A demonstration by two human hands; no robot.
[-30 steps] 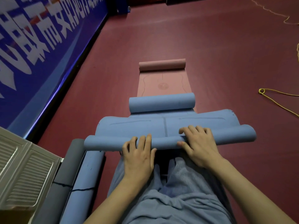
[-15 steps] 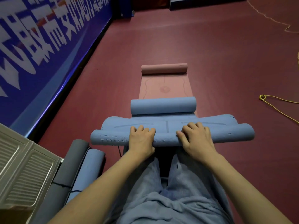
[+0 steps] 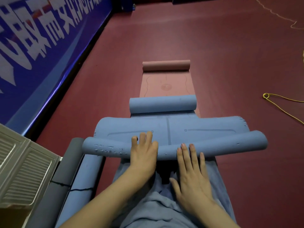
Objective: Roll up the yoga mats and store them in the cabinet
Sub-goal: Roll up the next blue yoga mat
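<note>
Across the dark red sports floor (image 3: 213,46) the half-rolled blue foam yoga mat (image 3: 174,145) has fattened; left hand (image 3: 143,155) now flat atop it, right hand (image 3: 192,176) slid back, fingers straight; rolling continues.

— What lies off to the right of the hands?

— A yellow cord (image 3: 283,106), looped at one end, on the dark red floor (image 3: 222,46), well apart from them. A paler cord (image 3: 279,15) trails farther off.

— And to the left?

— A blue banner (image 3: 41,40) with large white characters runs along the wall. Nearer, a white louvred panel (image 3: 23,167) stands beside the left forearm.
</note>
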